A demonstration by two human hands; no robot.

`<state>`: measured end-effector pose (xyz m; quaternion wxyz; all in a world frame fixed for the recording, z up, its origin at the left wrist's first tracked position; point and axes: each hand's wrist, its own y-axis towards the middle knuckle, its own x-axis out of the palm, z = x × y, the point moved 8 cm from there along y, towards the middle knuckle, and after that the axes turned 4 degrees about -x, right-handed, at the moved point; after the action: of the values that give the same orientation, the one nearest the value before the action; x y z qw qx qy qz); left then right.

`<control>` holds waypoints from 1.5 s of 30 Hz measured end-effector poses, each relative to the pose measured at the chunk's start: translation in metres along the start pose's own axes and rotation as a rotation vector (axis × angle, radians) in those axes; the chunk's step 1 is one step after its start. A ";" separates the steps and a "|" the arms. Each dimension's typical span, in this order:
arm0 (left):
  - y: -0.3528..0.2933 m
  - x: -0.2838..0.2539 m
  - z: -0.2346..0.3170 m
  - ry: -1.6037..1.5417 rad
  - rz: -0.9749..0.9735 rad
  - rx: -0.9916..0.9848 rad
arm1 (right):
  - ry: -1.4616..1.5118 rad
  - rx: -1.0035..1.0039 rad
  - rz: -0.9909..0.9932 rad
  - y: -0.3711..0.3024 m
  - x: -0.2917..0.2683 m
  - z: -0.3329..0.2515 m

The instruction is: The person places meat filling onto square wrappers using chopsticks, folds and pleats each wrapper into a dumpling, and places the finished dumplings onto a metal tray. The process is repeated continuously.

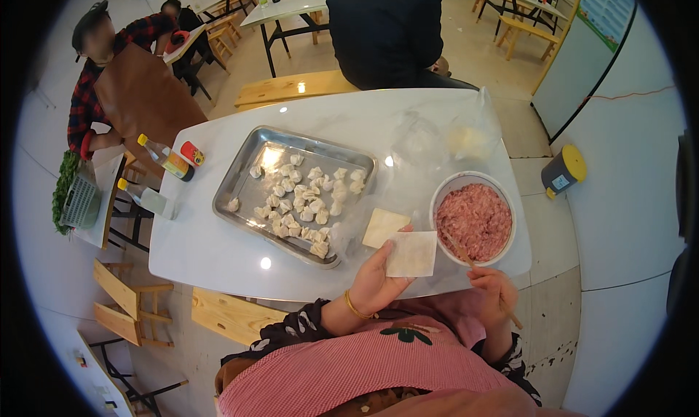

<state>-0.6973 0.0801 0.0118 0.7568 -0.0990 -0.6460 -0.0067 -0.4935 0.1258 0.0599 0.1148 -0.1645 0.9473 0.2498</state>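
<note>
A square dumpling wrapper [415,255] lies across the fingers of my left hand [375,280], its thumb on the wrapper's edge. Just beyond it, a stack of wrappers [382,226] rests on the table. My right hand [495,295] is closed round a thin wooden stick [461,251] whose tip reaches into pink minced meat [473,217]. The meat fills a white bowl [510,248] at the table's right side. To the left, a metal tray [244,171] holds many small folded dumplings [309,202], bunched toward its middle and near edge.
Clear plastic bags [429,137] lie at the table's far right. A yellow-capped sauce bottle [175,162], a red shaker [192,153] and a clear bottle [149,199] stand at the left. One person [382,35] sits across the table; another in a brown apron [142,89] is at left.
</note>
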 end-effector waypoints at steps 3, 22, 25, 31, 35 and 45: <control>-0.001 -0.001 0.002 -0.017 0.006 0.021 | 0.125 0.064 0.056 -0.002 -0.008 0.008; -0.004 0.010 0.005 -0.094 -0.047 0.050 | 0.082 0.035 0.230 0.002 -0.017 0.031; -0.004 0.003 0.004 -0.130 -0.020 0.031 | -0.061 -0.047 0.112 0.003 -0.002 0.028; -0.001 -0.007 0.001 -0.133 0.045 0.027 | -0.032 0.006 0.062 0.002 0.003 0.027; 0.001 -0.010 0.001 -0.144 0.050 0.032 | 0.014 0.060 0.055 -0.002 -0.001 0.024; 0.004 -0.030 -0.006 -0.134 0.164 0.038 | 0.137 0.076 0.095 -0.020 -0.022 0.022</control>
<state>-0.6964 0.0793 -0.0193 0.7117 -0.1375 -0.6850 0.0739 -0.4630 0.1262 0.0395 0.0441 -0.1317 0.9684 0.2071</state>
